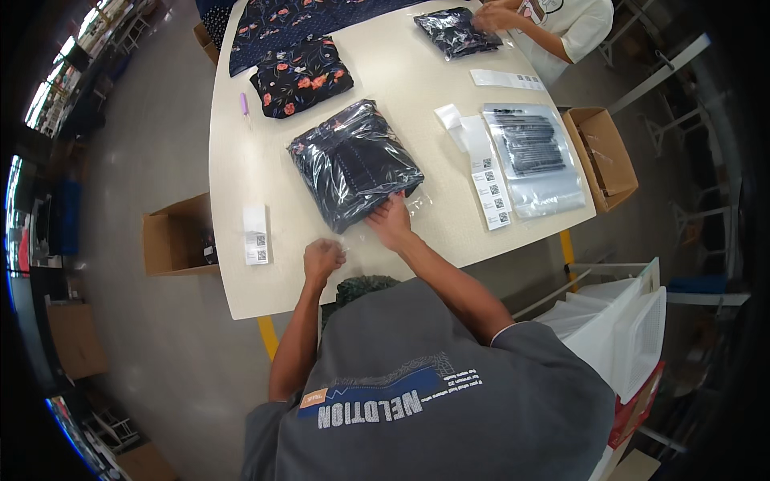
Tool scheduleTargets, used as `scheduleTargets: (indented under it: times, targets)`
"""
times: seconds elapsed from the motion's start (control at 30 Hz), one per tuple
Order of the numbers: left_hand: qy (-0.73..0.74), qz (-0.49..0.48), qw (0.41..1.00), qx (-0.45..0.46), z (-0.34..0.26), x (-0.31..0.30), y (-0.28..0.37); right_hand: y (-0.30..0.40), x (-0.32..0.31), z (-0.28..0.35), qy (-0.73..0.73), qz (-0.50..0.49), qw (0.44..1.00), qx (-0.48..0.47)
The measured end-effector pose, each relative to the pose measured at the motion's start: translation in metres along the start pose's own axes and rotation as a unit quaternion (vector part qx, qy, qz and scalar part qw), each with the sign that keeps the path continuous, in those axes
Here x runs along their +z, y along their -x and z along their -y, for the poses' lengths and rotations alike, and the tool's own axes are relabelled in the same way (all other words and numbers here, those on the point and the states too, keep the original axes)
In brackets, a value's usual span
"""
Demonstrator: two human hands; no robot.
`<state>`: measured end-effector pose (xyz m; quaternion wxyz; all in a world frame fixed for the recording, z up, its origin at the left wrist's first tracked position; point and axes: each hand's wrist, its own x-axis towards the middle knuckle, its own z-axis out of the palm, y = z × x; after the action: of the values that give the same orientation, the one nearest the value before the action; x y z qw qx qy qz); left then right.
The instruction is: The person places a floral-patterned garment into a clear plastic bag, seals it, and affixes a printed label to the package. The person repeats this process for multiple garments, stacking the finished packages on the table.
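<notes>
A folded dark floral garment in a clear plastic bag (358, 162) lies on the table in front of me. My right hand (391, 221) grips its near edge on the right, the fingers partly hidden by film and cloth. Loose clear film sticks out beside that wrist. Just off the bag's near corner is my left hand (325, 258), its fingers curled and slightly blurred. A little film shows by those fingertips, but whether they pinch it is unclear.
Beyond the bag lie a folded floral garment (304, 78) and spread dark fabric (283, 27). Flat plastic bags (535, 159) and label strips (490, 192) sit right; more labels (257, 234) left. Cardboard boxes (174, 237) flank the table. Another person's hands (496, 16) touch a bagged garment (454, 33).
</notes>
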<state>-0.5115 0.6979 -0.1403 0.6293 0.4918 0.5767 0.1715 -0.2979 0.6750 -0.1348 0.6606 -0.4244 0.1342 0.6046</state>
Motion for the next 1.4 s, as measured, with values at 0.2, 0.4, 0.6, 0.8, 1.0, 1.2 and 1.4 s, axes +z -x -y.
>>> scheduleTargets:
  times: [0.2,0.4,0.6,0.8,1.0,1.2,1.4]
  targets:
    - [-0.006,0.005,1.0,-0.008,-0.003,-0.004,0.001,0.0,0.013,-0.006,-0.05,-0.008,0.999,0.017]
    - [0.03,0.011,0.999,-0.028,-0.002,-0.005,0.006,0.035,-0.031,0.007,0.139,-0.028,0.99,-0.026]
    - [0.035,0.02,0.997,-0.058,-0.015,0.001,0.018,0.05,-0.029,-0.008,0.607,0.112,0.714,-0.329]
    - [0.007,0.021,0.997,-0.074,-0.016,0.004,0.013,0.039,-0.001,-0.041,0.743,0.241,0.512,-0.358]
    - [0.108,0.014,0.985,-0.131,-0.017,0.004,0.016,0.031,0.001,-0.046,0.759,0.246,0.476,-0.369]
    - [0.224,0.026,0.961,-0.163,0.021,-0.003,-0.004,0.029,-0.006,-0.057,0.741,0.248,0.46,-0.423]
    - [0.22,0.033,0.956,-0.19,0.026,-0.012,-0.014,0.031,-0.006,-0.054,0.713,0.291,0.459,-0.444]
